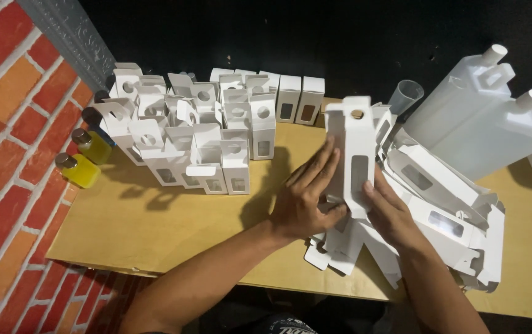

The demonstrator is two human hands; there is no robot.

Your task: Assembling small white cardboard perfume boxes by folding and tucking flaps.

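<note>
Hands left (303, 201) and right (389, 213), grip closed on upright white window carton (357, 151), flat cartons (451, 210) beneath, yellow bottles (80, 170) far left

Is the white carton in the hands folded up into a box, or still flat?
Folded up. The carton stands upright as a box between the left hand and right hand, unlike the flat blanks piled beside it.

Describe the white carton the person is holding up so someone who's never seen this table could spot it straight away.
Start at the wooden table and find the heap of flat white cartons on its right half. At the heap's left edge, the left hand and right hand hold one tall carton upright. Unlike the flat ones beneath it, it stands opened into a box, with a long window and a round hanging hole on top.
</note>
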